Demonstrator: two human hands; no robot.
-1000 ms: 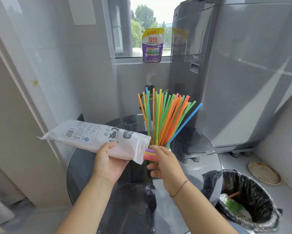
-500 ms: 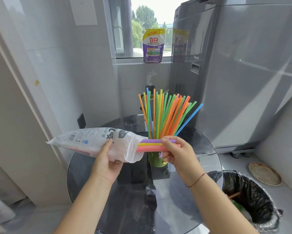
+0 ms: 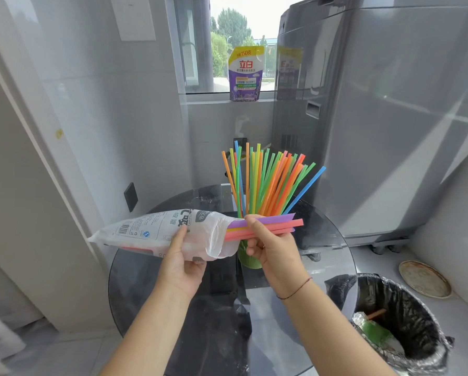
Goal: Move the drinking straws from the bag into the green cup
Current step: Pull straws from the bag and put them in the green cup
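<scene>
Head view looks down on a round dark glass surface [image 3: 151, 289] with both bare hands raised above it. Left hand [image 3: 180, 263] has its grip closed around a white printed plastic bag [image 3: 157, 232], thumb on the near face, holding it roughly level with the open mouth pointing right. Right hand [image 3: 270, 248] has its grip closed on a small bunch of drinking straws [image 3: 270, 226] that pokes out of the bag's mouth: a purple one on top, yellow under it near the mouth, and pink or coral ones below. Those straws lie nearly horizontal, their left ends inside the bag and their right ends free, past the fingers. How many are in the bunch cannot be told.

Behind and partly hidden by the right hand stands the green cup [image 3: 247, 257] on the glass, just below the bag's mouth. It already carries a fanned bundle of upright straws [image 3: 265, 185] in orange, green, yellow, blue and pink, spreading outward toward the top.

A thin dark cord bracelet [image 3: 295, 290] circles the right wrist. To the right on the floor sits a bin with a black liner [image 3: 406, 321], and a purple and yellow detergent pouch [image 3: 245, 73] stands on the window ledge, beside a large grey appliance [image 3: 390, 118].
</scene>
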